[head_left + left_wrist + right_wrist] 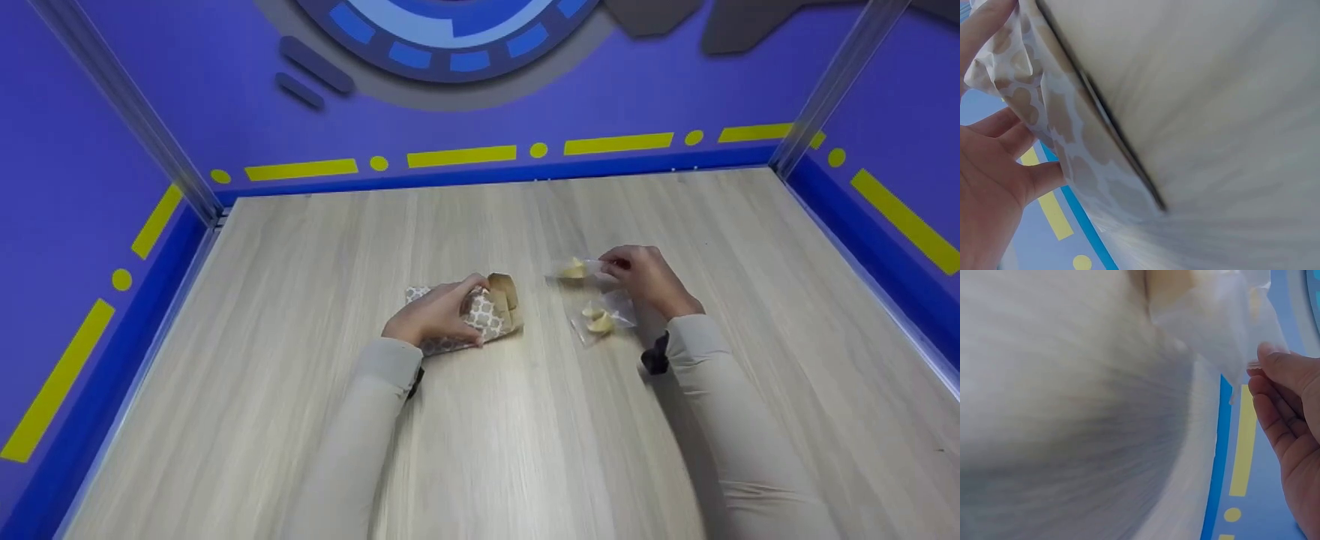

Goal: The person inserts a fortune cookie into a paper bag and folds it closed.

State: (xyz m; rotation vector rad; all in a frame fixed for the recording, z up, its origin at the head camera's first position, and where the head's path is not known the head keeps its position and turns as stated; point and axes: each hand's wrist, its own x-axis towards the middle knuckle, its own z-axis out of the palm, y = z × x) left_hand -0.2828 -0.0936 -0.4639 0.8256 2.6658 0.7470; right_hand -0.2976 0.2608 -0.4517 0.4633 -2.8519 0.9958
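A tan paper bag with a white lattice pattern (486, 316) lies on the table, its open brown mouth facing right. My left hand (439, 311) grips it from the left, thumb on the near side and fingers over the far side. To the right, my right hand (651, 283) pinches the edge of a clear wrapper holding a fortune cookie (574, 269). The right wrist view shows thumb and index finger on that plastic wrapper (1213, 323). A second wrapped fortune cookie (599, 322) lies just nearer, below the right hand. The bag's inside is hidden.
The wood-grain table (465, 450) runs back to a blue-purple panel wall (480, 127) with yellow markings. Similar panels stand on the left and right, joined by metal corner posts (135, 105).
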